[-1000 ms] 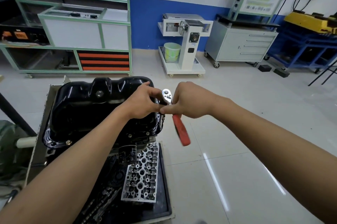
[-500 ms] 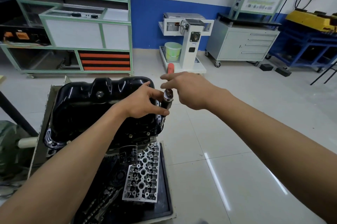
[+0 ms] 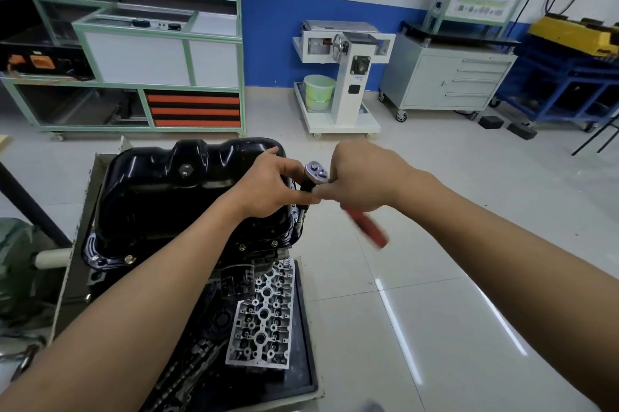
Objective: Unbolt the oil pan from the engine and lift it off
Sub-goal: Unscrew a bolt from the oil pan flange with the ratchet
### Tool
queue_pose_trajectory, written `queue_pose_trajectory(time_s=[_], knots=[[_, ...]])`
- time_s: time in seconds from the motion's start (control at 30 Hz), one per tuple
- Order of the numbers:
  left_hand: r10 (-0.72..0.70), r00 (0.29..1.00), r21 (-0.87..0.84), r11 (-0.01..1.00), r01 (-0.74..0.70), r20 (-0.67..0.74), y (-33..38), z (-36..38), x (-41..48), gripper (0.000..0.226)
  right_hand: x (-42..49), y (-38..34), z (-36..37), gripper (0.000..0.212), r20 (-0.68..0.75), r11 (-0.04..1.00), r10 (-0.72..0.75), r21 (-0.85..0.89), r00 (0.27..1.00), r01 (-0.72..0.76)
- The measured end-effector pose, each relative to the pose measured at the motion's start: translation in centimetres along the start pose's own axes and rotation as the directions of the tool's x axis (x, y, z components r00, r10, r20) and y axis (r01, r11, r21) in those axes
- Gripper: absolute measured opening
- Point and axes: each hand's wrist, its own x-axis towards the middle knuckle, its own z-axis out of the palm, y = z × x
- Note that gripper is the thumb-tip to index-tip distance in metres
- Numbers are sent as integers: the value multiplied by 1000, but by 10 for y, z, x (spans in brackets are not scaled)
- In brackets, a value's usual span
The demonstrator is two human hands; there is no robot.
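Looking down past both forearms onto a bare cylinder head (image 3: pixel 264 318) in a black tray (image 3: pixel 310 364); just beyond, atop the engine (image 3: pixel 258 253), glossy black oil pan (image 3: pixel 181 197), bolts showing along its near flange; at the pan's right rim, left hand (image 3: pixel 268 189) with fingers (image 3: pixel 284 166) curled round the extension bar (image 3: pixel 302 214) under the ratchet (image 3: pixel 316 172) head; right hand (image 3: pixel 365 177) gripping the ratchet, red handle (image 3: pixel 367 227) blurred, angled down-right; far off on the floor, white stand (image 3: pixel 350 76) with green bucket (image 3: pixel 320 91), grey drawer cabinet (image 3: pixel 449 80).

Left hand (image 3: pixel 268 187) and right hand (image 3: pixel 365 177) hold ratchet (image 3: pixel 316 172).
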Motion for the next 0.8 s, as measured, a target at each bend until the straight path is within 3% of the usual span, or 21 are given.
queue_pose_trajectory(time_s=[0.1,0.2,0.33,0.43,0.57,0.67,0.8], knots=[[14,1000,32,999,-14,-11,1,1,0,25,-6,-12,9,52,146,972,-15,236,989,-20],[18,1000,30,999,-18,-18,-2,3,2,26,-4,-11,13,51,78,954,-3,299,997,-20],[30,1000,-1,1000,-30,-7,-5,3,1,19,0,-3,0,57,-1,989,-10,146,1000,11],[-4,1000,-1,1000,4,24,-6,-2,1,24,2,-1,-2,31,-84,998,-40,-55,996,36],[-23,992,21,1000,21,127,-3,-12,1,24,1,-5,-4,10,-184,935,-159,-343,970,88],[-29,984,17,999,27,175,1,-15,1,23,8,1,-4,43,-166,931,-189,-344,968,123],[-24,979,6,1000,23,200,3,-17,0,13,20,13,3,61,-114,929,-298,-264,948,260]])
